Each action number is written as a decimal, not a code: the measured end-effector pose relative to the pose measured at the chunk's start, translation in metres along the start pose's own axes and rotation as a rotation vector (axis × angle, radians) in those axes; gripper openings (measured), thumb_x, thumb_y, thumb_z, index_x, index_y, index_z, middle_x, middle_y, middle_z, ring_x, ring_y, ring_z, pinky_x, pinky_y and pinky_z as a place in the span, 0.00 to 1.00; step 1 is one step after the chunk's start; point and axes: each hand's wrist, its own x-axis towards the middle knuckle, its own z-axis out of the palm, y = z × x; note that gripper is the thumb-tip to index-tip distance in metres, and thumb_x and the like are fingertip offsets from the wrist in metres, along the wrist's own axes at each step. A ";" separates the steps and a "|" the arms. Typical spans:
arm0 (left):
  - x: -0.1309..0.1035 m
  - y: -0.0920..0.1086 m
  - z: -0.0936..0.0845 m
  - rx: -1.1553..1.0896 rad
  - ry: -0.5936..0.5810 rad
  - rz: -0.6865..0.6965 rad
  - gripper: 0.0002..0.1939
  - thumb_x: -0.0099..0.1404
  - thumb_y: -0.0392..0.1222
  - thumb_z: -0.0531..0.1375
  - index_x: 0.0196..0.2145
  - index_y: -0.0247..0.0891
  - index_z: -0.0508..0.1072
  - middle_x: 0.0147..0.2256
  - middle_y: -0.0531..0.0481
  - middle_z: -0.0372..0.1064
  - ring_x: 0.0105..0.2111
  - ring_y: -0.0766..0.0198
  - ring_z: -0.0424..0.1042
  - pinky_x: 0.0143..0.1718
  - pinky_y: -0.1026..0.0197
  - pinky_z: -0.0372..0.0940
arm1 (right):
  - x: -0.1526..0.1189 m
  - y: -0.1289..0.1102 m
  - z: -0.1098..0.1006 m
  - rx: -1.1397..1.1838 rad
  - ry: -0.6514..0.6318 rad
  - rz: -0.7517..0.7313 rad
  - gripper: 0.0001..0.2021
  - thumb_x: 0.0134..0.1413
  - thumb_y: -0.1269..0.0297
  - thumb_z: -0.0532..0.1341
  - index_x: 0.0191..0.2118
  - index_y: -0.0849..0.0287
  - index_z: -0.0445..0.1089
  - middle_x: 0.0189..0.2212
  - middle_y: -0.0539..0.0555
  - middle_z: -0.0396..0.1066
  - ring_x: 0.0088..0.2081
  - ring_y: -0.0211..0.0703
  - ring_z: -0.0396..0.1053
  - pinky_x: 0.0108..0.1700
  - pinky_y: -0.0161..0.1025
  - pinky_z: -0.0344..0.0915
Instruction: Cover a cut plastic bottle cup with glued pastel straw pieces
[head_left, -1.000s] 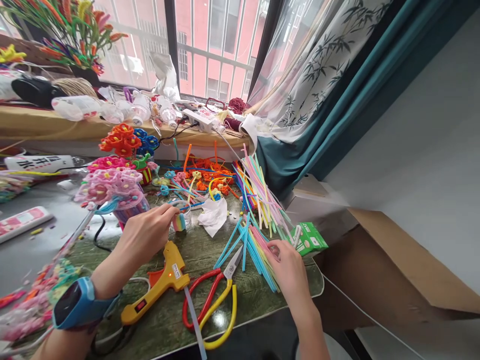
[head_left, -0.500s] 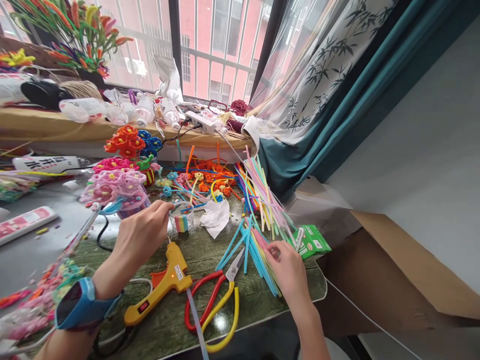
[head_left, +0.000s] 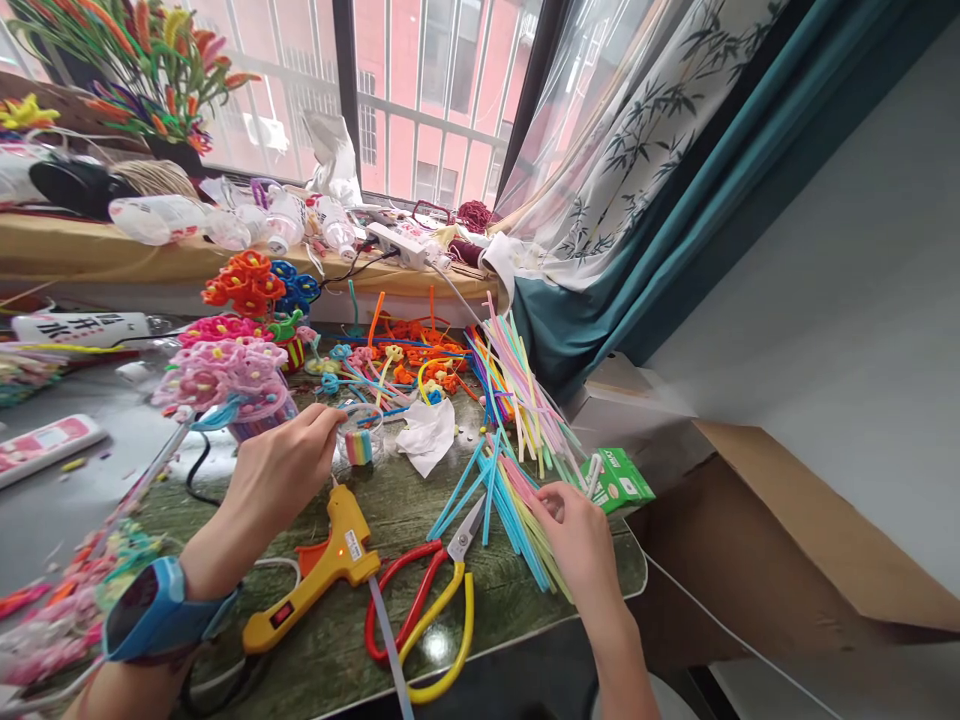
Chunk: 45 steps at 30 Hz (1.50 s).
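Note:
My left hand [head_left: 296, 450], with a blue watch on its wrist, pinches the rim of a clear plastic cup [head_left: 373, 428] that has pastel stripes on its side. My right hand [head_left: 574, 520] has its thumb and index finger together at a pink stem in a bundle of pipe cleaners [head_left: 517, 520]. A yellow glue gun [head_left: 319, 575] lies below my left hand, its small light orange. Scissors with red and yellow handles [head_left: 442, 590] lie between the hands. A crumpled white tissue [head_left: 426, 437] rests beside the cup.
More pipe cleaners [head_left: 521, 390] lie at the table's back right near a green packet [head_left: 619, 480]. Pink flowers in a pot [head_left: 225, 380] stand at the left. Orange flower pieces [head_left: 420, 345] are behind the cup. An open cardboard box [head_left: 787, 520] is off the right edge.
The whole view has shifted slightly. My right finger and thumb have closed in on the pink stem; my left hand stays at the cup.

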 end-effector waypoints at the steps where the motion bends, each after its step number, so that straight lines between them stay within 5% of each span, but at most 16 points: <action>1: 0.000 0.000 0.000 -0.003 0.007 0.004 0.17 0.71 0.39 0.45 0.47 0.38 0.72 0.45 0.46 0.75 0.34 0.53 0.77 0.22 0.58 0.55 | -0.001 0.000 0.000 -0.020 -0.011 -0.004 0.09 0.56 0.60 0.57 0.31 0.56 0.73 0.25 0.53 0.71 0.26 0.45 0.70 0.26 0.37 0.57; 11: -0.002 0.001 -0.002 -0.067 0.155 0.021 0.15 0.71 0.40 0.48 0.45 0.39 0.74 0.42 0.50 0.78 0.33 0.57 0.77 0.23 0.60 0.59 | -0.002 -0.001 -0.004 0.018 0.068 -0.033 0.13 0.57 0.54 0.58 0.30 0.57 0.73 0.26 0.54 0.72 0.26 0.46 0.70 0.27 0.37 0.57; 18: 0.001 0.002 -0.005 -0.101 0.193 0.068 0.15 0.72 0.40 0.49 0.44 0.38 0.74 0.41 0.51 0.78 0.33 0.58 0.78 0.23 0.60 0.60 | -0.004 -0.004 -0.001 0.020 -0.001 0.008 0.14 0.56 0.53 0.58 0.26 0.54 0.69 0.23 0.51 0.74 0.24 0.44 0.69 0.26 0.36 0.56; 26: -0.009 0.023 -0.031 -0.060 0.308 0.177 0.14 0.70 0.35 0.49 0.41 0.39 0.75 0.37 0.50 0.79 0.30 0.59 0.77 0.24 0.60 0.59 | -0.002 -0.012 -0.009 0.094 -0.025 -0.075 0.12 0.57 0.56 0.57 0.31 0.55 0.73 0.28 0.53 0.75 0.28 0.46 0.71 0.30 0.37 0.61; 32: -0.023 0.065 -0.047 -0.268 0.173 0.324 0.13 0.69 0.34 0.49 0.38 0.40 0.74 0.37 0.50 0.78 0.32 0.60 0.76 0.29 0.60 0.63 | -0.011 -0.022 -0.015 0.080 0.074 -0.054 0.09 0.58 0.59 0.57 0.33 0.55 0.73 0.29 0.53 0.76 0.29 0.47 0.73 0.33 0.38 0.62; 39: -0.016 0.117 -0.036 -0.663 -0.173 0.237 0.09 0.68 0.40 0.56 0.45 0.38 0.70 0.37 0.45 0.77 0.35 0.56 0.76 0.33 0.57 0.66 | -0.015 -0.035 -0.028 0.047 0.102 -0.113 0.08 0.61 0.61 0.56 0.40 0.52 0.72 0.35 0.51 0.78 0.36 0.48 0.75 0.36 0.39 0.64; 42: -0.010 0.129 -0.031 -0.945 -0.190 0.175 0.16 0.63 0.41 0.62 0.48 0.37 0.69 0.37 0.46 0.77 0.31 0.59 0.75 0.34 0.58 0.66 | -0.016 -0.040 -0.030 0.149 0.070 -0.205 0.10 0.63 0.59 0.55 0.41 0.54 0.72 0.38 0.54 0.77 0.39 0.49 0.75 0.40 0.40 0.66; 45: -0.005 0.129 -0.030 -1.104 -0.157 0.150 0.03 0.64 0.38 0.62 0.36 0.38 0.74 0.30 0.51 0.76 0.28 0.63 0.73 0.31 0.61 0.64 | -0.016 -0.048 -0.028 0.370 -0.041 -0.222 0.12 0.64 0.56 0.55 0.43 0.55 0.73 0.42 0.58 0.77 0.42 0.50 0.75 0.44 0.42 0.69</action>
